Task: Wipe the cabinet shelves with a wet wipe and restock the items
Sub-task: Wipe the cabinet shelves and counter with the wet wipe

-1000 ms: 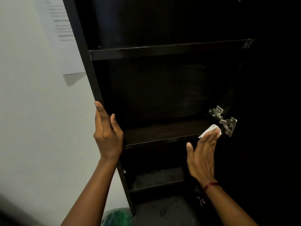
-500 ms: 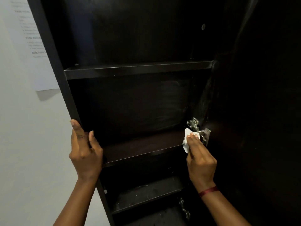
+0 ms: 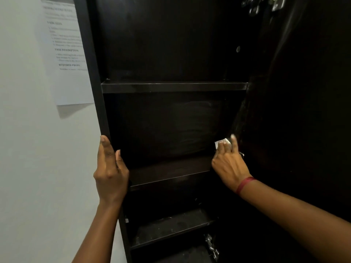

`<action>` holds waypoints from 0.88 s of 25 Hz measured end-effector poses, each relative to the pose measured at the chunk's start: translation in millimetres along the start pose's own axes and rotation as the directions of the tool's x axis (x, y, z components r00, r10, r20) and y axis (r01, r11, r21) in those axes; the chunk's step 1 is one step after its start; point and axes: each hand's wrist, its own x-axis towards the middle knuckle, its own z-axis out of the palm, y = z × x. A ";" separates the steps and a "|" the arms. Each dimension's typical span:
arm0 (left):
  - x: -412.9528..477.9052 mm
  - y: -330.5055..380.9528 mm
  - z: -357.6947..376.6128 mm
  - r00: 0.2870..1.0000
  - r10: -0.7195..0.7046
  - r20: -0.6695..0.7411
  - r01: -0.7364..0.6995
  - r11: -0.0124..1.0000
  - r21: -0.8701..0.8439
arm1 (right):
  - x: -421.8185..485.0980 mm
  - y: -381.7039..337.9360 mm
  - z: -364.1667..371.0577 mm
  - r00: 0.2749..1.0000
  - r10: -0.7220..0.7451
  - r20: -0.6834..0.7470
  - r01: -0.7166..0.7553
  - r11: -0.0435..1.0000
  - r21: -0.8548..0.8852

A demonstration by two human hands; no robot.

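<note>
right hand fingers bunched round the wet wipe at back right corner of the middle shelf | left hand flat, fingers straight, on left edge of the cabinet | imo press firm, sweep leftward

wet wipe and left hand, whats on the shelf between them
Nothing. In the head view only bare dark shelf runs from the left hand to the wet wipe at the right hand.
</note>
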 end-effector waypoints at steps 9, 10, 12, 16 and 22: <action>-1.3 -1.0 -0.8 1.000 -0.007 -0.019 0.007 1.000 0.004 | 5.6 56.1 -29.9 1.000 -0.021 0.016 0.024 0.966 -0.259; -1.8 -0.6 -0.9 1.000 -0.011 -0.021 0.011 1.000 0.011 | 8.9 65.2 -34.4 1.000 0.014 -0.006 -0.015 0.970 -0.242; -2.0 0.1 -1.4 1.000 -0.012 -0.024 0.012 1.000 0.028 | 13.2 82.6 -42.1 0.996 0.080 -0.042 -0.088 0.966 -0.244; -1.0 0.0 -0.2 0.999 -0.009 -0.033 0.010 0.999 0.034 | 18.2 95.6 -39.7 0.973 0.192 -0.128 -0.215 0.955 -0.204; -0.2 -0.1 -1.0 0.999 -0.005 -0.039 0.006 1.000 0.025 | -12.9 36.4 -10.4 0.999 -0.038 -0.002 0.038 0.987 -0.155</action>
